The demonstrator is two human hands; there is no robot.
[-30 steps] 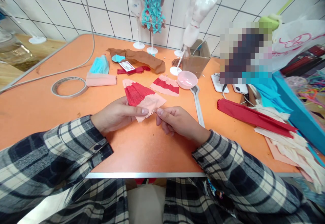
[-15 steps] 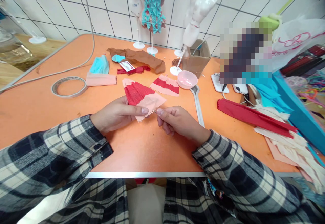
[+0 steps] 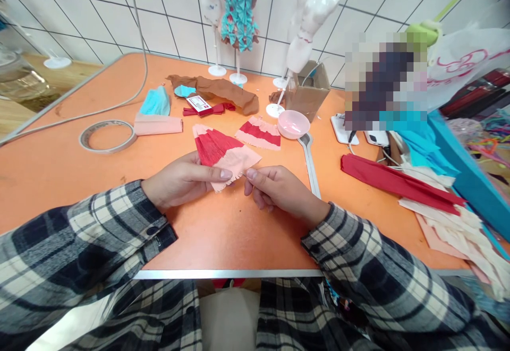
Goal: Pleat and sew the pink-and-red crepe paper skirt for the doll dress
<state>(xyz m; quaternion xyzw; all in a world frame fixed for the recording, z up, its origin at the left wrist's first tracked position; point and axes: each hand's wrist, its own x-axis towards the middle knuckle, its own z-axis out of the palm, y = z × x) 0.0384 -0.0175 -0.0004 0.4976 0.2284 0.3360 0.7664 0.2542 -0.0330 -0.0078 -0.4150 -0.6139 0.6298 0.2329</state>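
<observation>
My left hand pinches a pleated pink and red crepe paper piece, thumb on top and fingers underneath. The paper's lower edge is pink and cut into a small fringe. At that fringe my right hand is closed, thumb against forefinger, on something thin and too small to make out. A second pink and red crepe paper piece lies flat on the table just beyond. Past my right hand, a pink bowl stands on the end of a grey strip-like tool.
On the orange table lie a tape roll, a folded pink paper, a small white box and brown crepe paper. Small mannequins stand at the back by a cardboard box. Red crepe paper lies right.
My right fingers have shifted very slightly at the fringed edge. The held paper and my left hand stay almost where they were.
</observation>
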